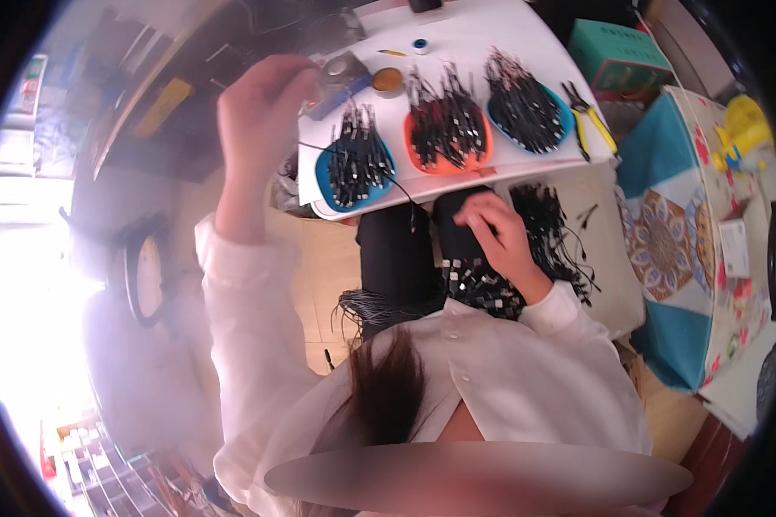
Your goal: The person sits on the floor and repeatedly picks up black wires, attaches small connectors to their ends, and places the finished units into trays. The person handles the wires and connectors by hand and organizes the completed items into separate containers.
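Note:
My left hand (pixel 263 99) is raised at the left end of the white table, its fingers bent and smeared by motion. It is nearest a small grey and blue device (pixel 341 82). A thin black cable (pixel 397 183) runs from beside the left wrist across a blue tray (pixel 327 191) and hangs over the table edge; whether the left hand grips it is unclear. My right hand (pixel 496 228) hovers above my lap, fingers loosely bent and thumb apart, with nothing visible in it. Bundled black cables with metal plugs (pixel 483 289) lie on my lap beside it.
An orange tray (pixel 448 165) and another blue tray (pixel 566 116) hold bunches of short black cables. Yellow-handled pliers (pixel 591 121), a round tin (pixel 387 80) and a small blue-rimmed spool (pixel 420 46) are on the table (pixel 491 30). A green box (pixel 621 56) stands right.

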Action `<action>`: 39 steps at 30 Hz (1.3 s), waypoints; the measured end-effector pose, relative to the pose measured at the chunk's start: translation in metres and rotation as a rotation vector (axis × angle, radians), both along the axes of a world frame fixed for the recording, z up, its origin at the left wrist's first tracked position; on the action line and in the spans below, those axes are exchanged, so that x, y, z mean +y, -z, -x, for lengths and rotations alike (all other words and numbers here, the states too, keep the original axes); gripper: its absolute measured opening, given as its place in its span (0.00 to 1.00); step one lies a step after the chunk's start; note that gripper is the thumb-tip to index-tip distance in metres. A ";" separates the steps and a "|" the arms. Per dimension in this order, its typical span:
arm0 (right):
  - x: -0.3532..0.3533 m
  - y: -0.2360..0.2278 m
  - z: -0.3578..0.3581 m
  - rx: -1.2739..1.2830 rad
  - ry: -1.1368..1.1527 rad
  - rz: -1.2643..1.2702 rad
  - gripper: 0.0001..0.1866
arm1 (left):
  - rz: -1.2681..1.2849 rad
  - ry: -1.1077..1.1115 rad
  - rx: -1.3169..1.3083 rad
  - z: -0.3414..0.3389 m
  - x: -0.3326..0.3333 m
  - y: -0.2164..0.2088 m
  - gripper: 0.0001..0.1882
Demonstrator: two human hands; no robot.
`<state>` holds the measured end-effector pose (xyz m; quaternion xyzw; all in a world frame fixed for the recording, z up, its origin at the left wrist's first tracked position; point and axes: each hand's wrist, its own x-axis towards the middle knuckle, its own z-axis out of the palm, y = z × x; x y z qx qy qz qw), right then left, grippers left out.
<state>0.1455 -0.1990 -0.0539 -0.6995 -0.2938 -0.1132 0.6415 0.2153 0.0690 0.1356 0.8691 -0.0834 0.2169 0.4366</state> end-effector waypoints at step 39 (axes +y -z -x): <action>-0.091 0.030 -0.041 0.552 -0.272 0.442 0.12 | -0.479 -0.276 -0.034 0.029 0.012 0.173 0.08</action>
